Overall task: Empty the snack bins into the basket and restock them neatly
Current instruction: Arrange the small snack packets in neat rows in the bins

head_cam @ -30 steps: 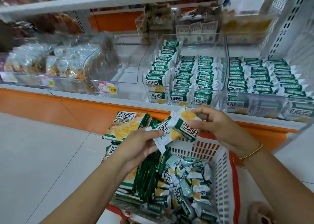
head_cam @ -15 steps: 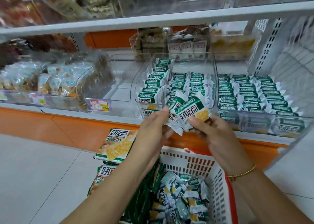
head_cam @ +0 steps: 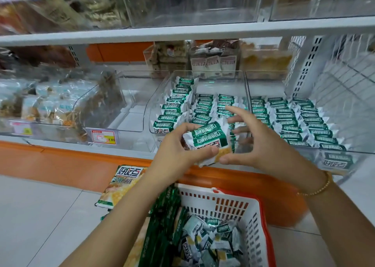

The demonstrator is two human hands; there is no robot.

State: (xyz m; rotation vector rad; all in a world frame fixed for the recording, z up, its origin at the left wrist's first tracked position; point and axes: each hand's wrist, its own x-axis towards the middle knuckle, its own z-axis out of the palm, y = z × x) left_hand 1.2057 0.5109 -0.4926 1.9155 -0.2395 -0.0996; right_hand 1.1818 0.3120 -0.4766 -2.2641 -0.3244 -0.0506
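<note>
Sitting just behind the hands, a clear bin (head_cam: 154, 112) is holding neat rows of green snack packs (head_cam: 204, 106). A white basket (head_cam: 253, 216) is sitting below the hands with loose packs (head_cam: 209, 244) inside. The left hand (head_cam: 178, 151) is gripping a small stack of packs (head_cam: 209, 137). The right hand (head_cam: 261, 145) is holding its fingers spread wide just beside it.

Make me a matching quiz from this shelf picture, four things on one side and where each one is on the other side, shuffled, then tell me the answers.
Things
1. stack of green packets
2. gold bracelet
3. price tag
4. loose packets

Places
A. on the front of a clear bin
B. inside the white basket
C. gripped in the left hand
D. around the right wrist

Pairs: 1-C, 2-D, 3-A, 4-B
</note>
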